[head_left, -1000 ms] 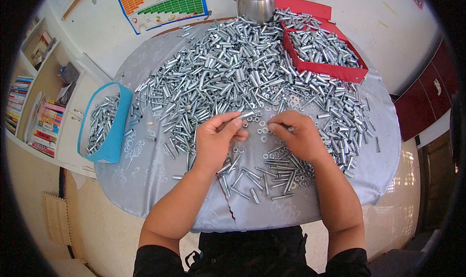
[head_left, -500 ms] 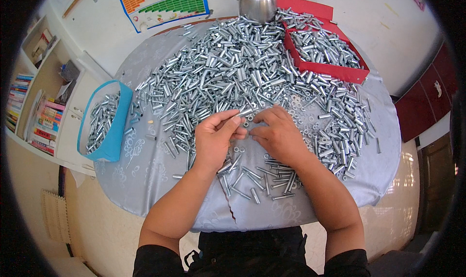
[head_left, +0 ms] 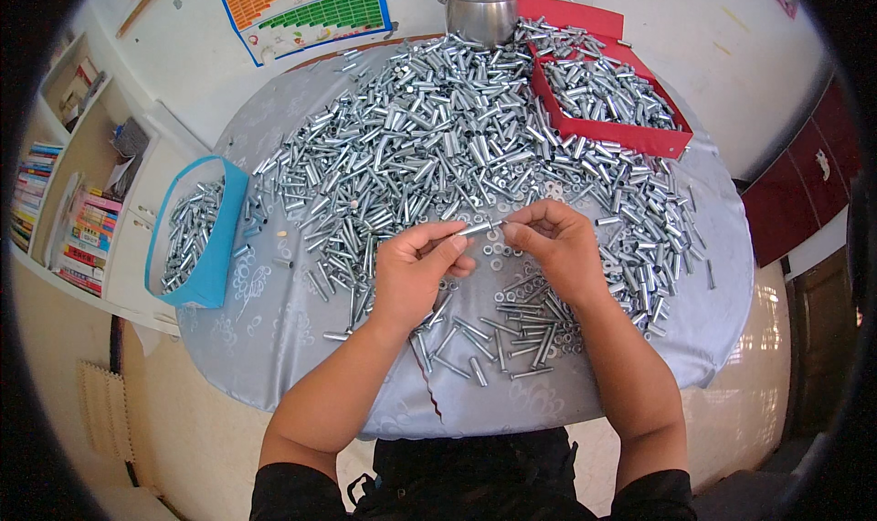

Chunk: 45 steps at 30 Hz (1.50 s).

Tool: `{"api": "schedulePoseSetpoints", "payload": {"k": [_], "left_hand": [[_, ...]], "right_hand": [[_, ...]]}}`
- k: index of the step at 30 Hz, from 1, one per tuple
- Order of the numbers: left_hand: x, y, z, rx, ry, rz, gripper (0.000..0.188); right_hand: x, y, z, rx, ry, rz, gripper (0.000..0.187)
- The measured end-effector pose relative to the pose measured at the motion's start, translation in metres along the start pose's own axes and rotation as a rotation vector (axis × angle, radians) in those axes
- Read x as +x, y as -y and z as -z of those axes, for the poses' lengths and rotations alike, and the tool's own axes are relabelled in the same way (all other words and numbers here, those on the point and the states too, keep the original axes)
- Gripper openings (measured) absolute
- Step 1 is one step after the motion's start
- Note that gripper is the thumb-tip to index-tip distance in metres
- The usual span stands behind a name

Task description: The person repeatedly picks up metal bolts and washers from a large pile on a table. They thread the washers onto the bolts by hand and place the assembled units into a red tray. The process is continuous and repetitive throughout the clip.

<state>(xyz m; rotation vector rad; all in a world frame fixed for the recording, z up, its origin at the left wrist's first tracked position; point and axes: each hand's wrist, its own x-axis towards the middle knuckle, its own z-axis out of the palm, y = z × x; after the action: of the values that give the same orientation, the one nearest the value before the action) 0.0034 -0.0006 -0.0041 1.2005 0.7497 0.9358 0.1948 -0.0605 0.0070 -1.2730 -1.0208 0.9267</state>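
Observation:
Between the thumb and fingers of my left hand (head_left: 411, 270) is a shiny expansion bolt (head_left: 477, 229), a bolt with a metal sleeve, lying almost level and pointing right. My right hand (head_left: 565, 249) is pinched closed at the bolt's right tip; whatever small piece sits in those fingers is too small to make out. Below both hands lie several flat washers (head_left: 496, 264) and loose bolts (head_left: 533, 329). Behind them spreads a large heap of bolts and metal sleeves (head_left: 402, 147).
A blue box (head_left: 213, 279) of metal sleeves stands at the table's left. At the back right is a red box (head_left: 630, 137) filled with similar parts, beside a steel pot (head_left: 481, 14). A silvery cloth (head_left: 292, 366) covers the round table.
My right hand has moved slightly right and turned, its fingertips now at the bolt's end. The bolt in my left hand has swung to lie flatter, toward my right fingers.

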Motion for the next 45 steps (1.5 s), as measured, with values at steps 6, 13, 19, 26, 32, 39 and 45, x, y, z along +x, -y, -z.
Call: {"api": "schedulePoseSetpoints", "payload": {"k": [6,13,19,26,32,39,45], "left_hand": [[-0.001,0.002,-0.001,-0.001,0.024,-0.012,0.022],[0.0,0.003,0.0,0.0,0.023,-0.003,0.022],[-0.001,0.001,-0.002,-0.001,0.052,0.002,0.022],[0.0,0.0,0.0,-0.034,0.061,0.047,0.023],[0.001,0.003,0.003,-0.059,0.047,0.03,0.023],[0.0,0.001,-0.001,-0.013,0.038,0.049,0.022],[-0.001,0.001,-0.001,-0.021,0.054,0.043,0.023]], "right_hand": [[0.0,-0.003,0.001,0.01,0.015,-0.015,0.009],[-0.001,0.001,0.002,0.002,0.091,-0.002,0.009],[-0.001,0.001,0.003,0.093,0.093,-0.035,0.014],[-0.001,-0.002,0.005,-0.112,0.126,0.037,0.018],[0.0,0.005,0.024,-0.762,0.149,0.295,0.019],[-0.003,-0.002,0.027,-1.017,0.21,0.361,0.013],[-0.003,0.011,0.021,-0.477,0.023,0.068,0.012]]}}
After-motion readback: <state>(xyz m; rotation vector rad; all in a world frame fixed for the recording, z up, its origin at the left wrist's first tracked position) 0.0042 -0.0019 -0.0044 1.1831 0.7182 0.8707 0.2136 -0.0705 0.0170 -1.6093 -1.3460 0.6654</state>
